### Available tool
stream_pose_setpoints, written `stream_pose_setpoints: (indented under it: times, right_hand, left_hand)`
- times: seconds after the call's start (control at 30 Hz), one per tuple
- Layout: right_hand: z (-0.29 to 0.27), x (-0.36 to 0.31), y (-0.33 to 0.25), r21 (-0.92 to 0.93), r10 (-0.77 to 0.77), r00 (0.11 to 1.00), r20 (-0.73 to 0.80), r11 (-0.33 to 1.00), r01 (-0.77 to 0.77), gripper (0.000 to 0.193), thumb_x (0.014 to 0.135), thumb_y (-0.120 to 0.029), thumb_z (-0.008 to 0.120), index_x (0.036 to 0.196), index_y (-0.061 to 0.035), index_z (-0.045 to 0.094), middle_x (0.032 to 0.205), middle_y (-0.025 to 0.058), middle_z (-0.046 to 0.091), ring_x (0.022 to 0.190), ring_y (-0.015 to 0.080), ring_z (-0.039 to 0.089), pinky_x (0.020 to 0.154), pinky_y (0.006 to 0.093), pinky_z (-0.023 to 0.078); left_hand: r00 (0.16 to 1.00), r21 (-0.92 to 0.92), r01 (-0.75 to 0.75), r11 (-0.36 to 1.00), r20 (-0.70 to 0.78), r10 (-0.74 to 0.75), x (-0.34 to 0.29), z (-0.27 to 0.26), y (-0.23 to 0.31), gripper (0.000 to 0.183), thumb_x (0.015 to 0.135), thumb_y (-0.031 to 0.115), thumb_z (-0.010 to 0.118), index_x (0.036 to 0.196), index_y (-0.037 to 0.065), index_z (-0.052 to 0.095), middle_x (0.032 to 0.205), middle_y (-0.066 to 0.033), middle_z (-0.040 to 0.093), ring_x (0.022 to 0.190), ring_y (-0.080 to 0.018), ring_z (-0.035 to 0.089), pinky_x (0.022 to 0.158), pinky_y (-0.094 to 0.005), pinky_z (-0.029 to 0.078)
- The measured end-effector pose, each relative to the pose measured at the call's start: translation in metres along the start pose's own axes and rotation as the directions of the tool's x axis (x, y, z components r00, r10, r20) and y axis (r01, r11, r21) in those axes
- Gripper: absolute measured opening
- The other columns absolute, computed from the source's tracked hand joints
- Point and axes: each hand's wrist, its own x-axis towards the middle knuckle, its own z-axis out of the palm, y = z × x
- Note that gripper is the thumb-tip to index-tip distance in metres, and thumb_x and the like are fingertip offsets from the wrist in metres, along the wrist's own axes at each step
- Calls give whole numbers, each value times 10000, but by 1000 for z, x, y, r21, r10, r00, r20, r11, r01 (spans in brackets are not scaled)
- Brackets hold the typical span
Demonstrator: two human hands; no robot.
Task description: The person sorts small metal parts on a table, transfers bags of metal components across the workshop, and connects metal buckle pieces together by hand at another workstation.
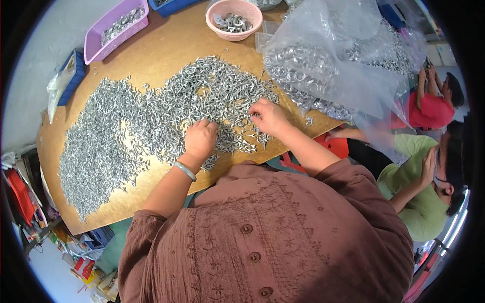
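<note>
My left hand (201, 137) rests curled, knuckles up, on the heap of small metal hooks (151, 121) spread across the middle of the wooden board (166, 45). My right hand (268, 116), just right of centre, pinches at a few hooks (whether it grips any I cannot tell). A pink bowl (234, 19) sits at the top.

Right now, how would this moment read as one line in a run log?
left hand: palm down on metal hooks | right hand: fingertips in hooks | table: pink bowl, purple tray, clear bag
</note>
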Motion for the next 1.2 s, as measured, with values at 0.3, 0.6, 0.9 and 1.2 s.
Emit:
stream_pose_setpoints:
  times: [0.3, 0.6, 0.9, 1.2]
  right_hand:
    - [3, 2, 14, 191, 3, 1000, 20, 982, -6, 120, 713, -114, 572, 790, -38, 622, 743, 87, 574, 685, 248, 568, 629, 343, 462]
    - [0, 0, 0, 644, 103, 965, 242, 727, -239, 140, 737, -95, 604, 843, -5, 618, 750, 64, 606, 667, 125, 559, 619, 258, 450]
    - [-31, 1, -30, 344, -130, 990, 63, 933, 101, 122, 724, -143, 561, 746, -26, 585, 741, 98, 559, 650, 254, 560, 579, 321, 443]
    - [-38, -9, -50, 303, -138, 990, 8, 944, 129, 99, 686, -127, 563, 678, -30, 549, 693, 92, 535, 614, 241, 540, 561, 315, 435]
  left_hand:
    - [993, -273, 109, 956, -2, -114, 7, -16, 22, 165, 718, 123, 601, 871, 63, 586, 739, -86, 528, 646, -230, 534, 589, -336, 442]
    - [865, -868, 491, 76, 475, -164, 23, -19, 51, 132, 808, 128, 576, 857, 5, 579, 722, -7, 580, 657, -89, 519, 623, -225, 431]
    - [892, -893, 442, 91, 425, -155, 30, -35, 51, 129, 820, 145, 565, 761, 31, 553, 631, 37, 495, 562, -49, 404, 537, -195, 355]
    - [968, -928, 247, 278, 249, -27, 25, -47, 42, 126, 838, 141, 538, 774, 34, 531, 644, 41, 470, 592, -42, 389, 553, -187, 348]
